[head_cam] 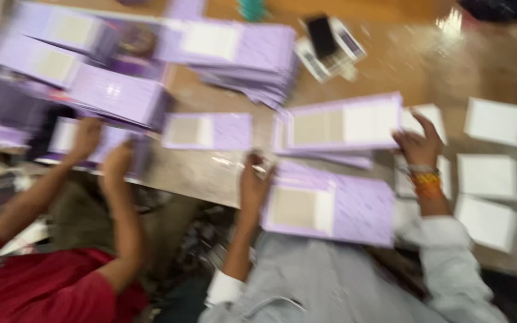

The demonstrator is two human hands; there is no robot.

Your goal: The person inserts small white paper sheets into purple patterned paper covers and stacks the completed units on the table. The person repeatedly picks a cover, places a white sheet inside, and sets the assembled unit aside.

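The picture is blurred by motion. My left hand (254,184) grips the left edge of a purple folded card with a pale window (330,208), which lies at the table's near edge over my lap. My right hand (419,145), with orange bangles on its wrist, holds the right end of another purple card (342,124) that tops a small pile in the middle of the table. Small white cards (489,176) lie just right of that hand.
A co-worker in a red shirt sits at my left, both hands (100,149) on purple cards. Tall piles of purple cards (240,51) fill the far left. One single purple card (207,131) lies mid-table. A dark phone on small boxes (324,39) sits beyond.
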